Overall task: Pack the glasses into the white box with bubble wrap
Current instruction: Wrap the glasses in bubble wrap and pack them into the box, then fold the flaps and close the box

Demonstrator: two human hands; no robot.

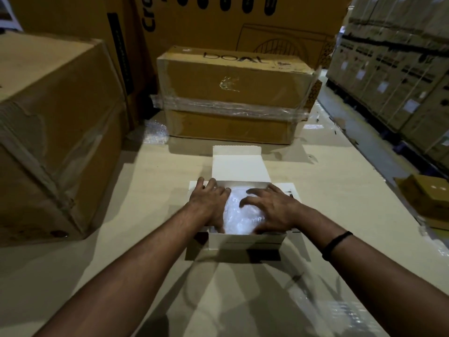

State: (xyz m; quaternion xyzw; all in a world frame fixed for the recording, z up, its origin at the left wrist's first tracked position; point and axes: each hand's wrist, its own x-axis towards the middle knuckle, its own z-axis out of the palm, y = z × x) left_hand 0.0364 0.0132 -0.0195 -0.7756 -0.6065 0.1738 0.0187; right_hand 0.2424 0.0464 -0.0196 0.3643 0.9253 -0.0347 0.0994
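A small white box [245,240] stands open on a cardboard-covered surface, its lid flap [239,164] raised at the back. Inside lies a bundle of bubble wrap [239,221]; the glasses are hidden under it. My left hand [210,201] lies flat on the left side of the bundle, fingers reaching to the box's back left corner. My right hand [269,207] presses on the right side with fingers spread. Both palms rest on the wrap without gripping it.
A taped brown carton [233,96] stands just behind the box, a large carton [53,132] at the left, and a small brown box [427,195] at the right. A loose piece of bubble wrap [155,131] lies at the back left. Stacked cartons line the far right.
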